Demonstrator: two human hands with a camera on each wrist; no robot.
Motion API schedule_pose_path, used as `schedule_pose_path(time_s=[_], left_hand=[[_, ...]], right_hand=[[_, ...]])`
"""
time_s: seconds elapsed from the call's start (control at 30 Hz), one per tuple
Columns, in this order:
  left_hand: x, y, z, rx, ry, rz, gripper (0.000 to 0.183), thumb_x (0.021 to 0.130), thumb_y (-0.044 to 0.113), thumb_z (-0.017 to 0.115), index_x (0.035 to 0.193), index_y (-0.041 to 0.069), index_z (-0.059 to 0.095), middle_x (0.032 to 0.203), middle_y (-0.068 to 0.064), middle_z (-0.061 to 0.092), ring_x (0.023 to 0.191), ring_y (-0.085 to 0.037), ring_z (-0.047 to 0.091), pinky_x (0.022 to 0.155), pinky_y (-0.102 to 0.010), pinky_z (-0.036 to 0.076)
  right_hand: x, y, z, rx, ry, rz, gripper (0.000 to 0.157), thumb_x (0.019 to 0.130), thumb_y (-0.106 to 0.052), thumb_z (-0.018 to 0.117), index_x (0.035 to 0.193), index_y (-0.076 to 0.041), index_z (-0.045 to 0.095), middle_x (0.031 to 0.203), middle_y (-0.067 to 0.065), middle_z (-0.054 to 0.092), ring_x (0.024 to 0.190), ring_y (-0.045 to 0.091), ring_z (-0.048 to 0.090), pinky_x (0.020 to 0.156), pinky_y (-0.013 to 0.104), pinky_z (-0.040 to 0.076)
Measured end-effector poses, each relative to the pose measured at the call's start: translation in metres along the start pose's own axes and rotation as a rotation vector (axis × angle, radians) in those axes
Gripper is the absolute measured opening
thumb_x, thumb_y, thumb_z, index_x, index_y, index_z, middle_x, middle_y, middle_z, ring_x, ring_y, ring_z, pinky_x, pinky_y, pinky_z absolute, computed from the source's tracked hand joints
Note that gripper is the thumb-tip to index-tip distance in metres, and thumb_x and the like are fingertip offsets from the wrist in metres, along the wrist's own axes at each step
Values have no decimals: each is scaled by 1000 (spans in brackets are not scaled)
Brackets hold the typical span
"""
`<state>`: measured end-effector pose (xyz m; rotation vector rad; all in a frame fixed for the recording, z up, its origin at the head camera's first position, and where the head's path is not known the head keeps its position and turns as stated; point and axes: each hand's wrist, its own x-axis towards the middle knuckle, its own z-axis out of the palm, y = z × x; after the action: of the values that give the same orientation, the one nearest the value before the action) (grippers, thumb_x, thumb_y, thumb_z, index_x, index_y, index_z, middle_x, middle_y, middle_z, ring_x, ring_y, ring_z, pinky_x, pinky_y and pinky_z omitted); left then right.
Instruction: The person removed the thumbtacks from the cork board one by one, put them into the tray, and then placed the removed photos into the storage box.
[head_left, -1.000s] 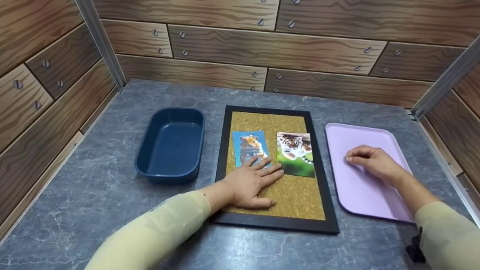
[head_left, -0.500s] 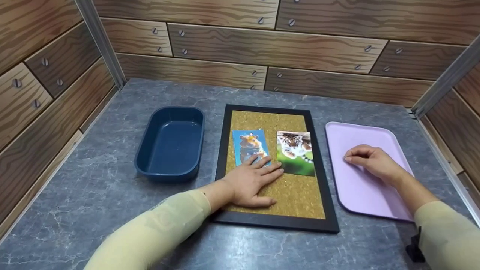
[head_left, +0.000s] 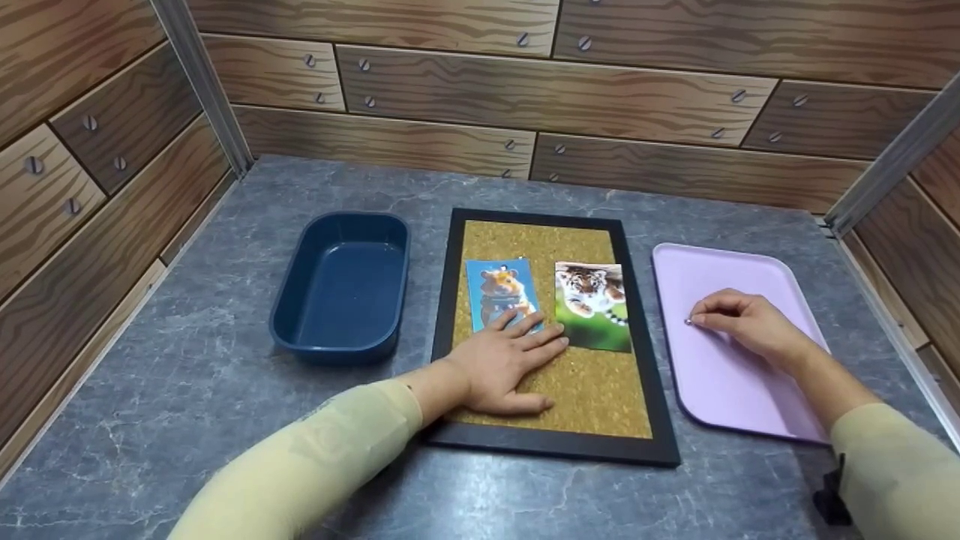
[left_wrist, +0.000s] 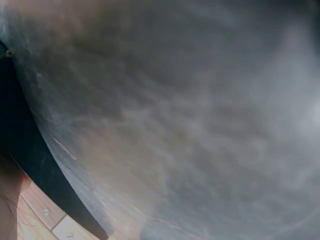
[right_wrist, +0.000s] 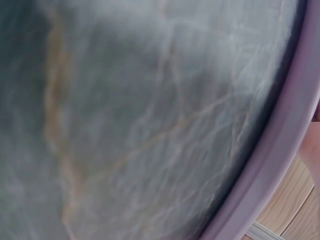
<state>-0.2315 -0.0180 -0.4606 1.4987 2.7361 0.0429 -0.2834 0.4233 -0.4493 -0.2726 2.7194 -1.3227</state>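
Note:
A cork board in a black frame lies on the table, carrying a hamster picture and a tiger cub picture. My left hand rests flat on the board with fingers spread, its fingertips over the hamster picture's lower end and beside the tiger picture. A tiny pin-like dot shows at the hamster picture's top edge. Over the lilac tray, my right hand pinches a small silvery push pin between thumb and forefinger; most of it is hidden.
An empty-looking dark blue bin stands left of the board. Grey marbled table lies all around, with wood-patterned walls behind and at both sides. The left wrist view catches the board's black frame; the right one, the tray's rim.
The push pin shows slightly more at my right fingertips than before. Both hands have stayed in place, and the board and pictures lie as they did.

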Motion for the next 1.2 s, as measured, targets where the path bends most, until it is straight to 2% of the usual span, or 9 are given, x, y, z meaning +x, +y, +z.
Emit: schedule_pose_path(time_s=[0.3, 0.63, 0.87, 1.2], left_hand=[[0, 0, 0, 4, 3, 4, 88, 105, 74, 30, 172, 19, 15, 178, -2, 13, 164, -29, 6, 131, -53, 7], [0, -1, 1, -9, 6, 0, 88, 104, 75, 30, 172, 20, 15, 178, -1, 12, 164, -28, 4, 131, -52, 6], [0, 0, 0, -6, 15, 3, 88, 104, 74, 31, 172, 20, 15, 178, -1, 14, 164, -29, 6, 131, -52, 7], [0, 0, 0, -9, 10, 0, 88, 104, 74, 30, 172, 20, 15, 178, -1, 14, 164, -28, 6, 130, -53, 7]], right_hand=[[-1, 0, 0, 28, 6, 0, 30, 102, -17, 74, 119, 7, 73, 105, -12, 73, 94, 3, 55, 76, 19, 42], [-1, -3, -1, 126, 2, 40, 35, 102, -20, 74, 124, 8, 71, 104, -15, 75, 97, 1, 56, 79, 17, 43], [0, -4, -3, 164, -5, 58, 36, 103, -22, 73, 127, 5, 71, 108, -17, 75, 97, 1, 57, 76, 21, 43], [2, -11, -5, 192, 19, 29, 35, 102, -20, 75, 127, 5, 72, 109, -16, 76, 101, 0, 60, 84, 18, 45]])
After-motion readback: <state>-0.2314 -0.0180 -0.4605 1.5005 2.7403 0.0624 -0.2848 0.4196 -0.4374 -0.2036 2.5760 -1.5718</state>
